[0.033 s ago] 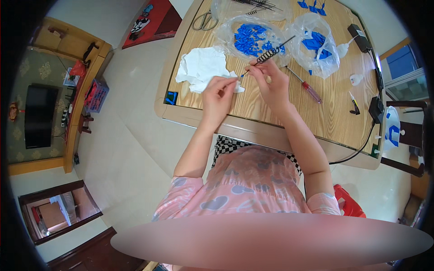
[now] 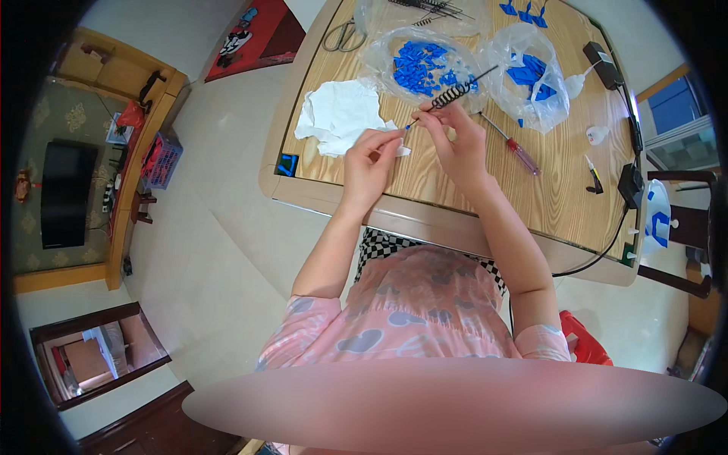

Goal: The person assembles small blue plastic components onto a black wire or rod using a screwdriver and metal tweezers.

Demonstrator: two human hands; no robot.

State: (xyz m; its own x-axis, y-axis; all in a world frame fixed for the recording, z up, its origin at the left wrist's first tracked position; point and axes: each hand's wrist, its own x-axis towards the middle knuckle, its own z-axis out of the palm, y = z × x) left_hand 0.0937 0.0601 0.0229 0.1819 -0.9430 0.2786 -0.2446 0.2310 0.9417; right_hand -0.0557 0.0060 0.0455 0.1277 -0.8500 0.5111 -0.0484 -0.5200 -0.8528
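My right hand (image 2: pixel 459 144) is closed on a black coiled wire (image 2: pixel 450 95), held at a slant over the table. The wire's straight end points up and to the right; its lower end, with a small blue tip (image 2: pixel 408 127), sticks out past my fingers toward the left hand. My left hand (image 2: pixel 368 163) is closed in a pinch just beside that tip. What its fingers hold, if anything, is too small to make out. White tissue (image 2: pixel 343 110) lies beyond my left hand. A screwdriver (image 2: pixel 523 156) with a red handle rests right of my right hand.
Beyond my hands lie a clear bag of small blue pieces (image 2: pixel 421 64) and another bag with larger blue pieces (image 2: pixel 531 72). Scissors (image 2: pixel 345 36) and several black wires (image 2: pixel 436 7) are at the far side. A power adapter (image 2: pixel 632 182) and black cable run along the right edge.
My left hand has shifted slightly right. The coiled wire in my right hand has moved very slightly, its upper end now a little lower and farther right.
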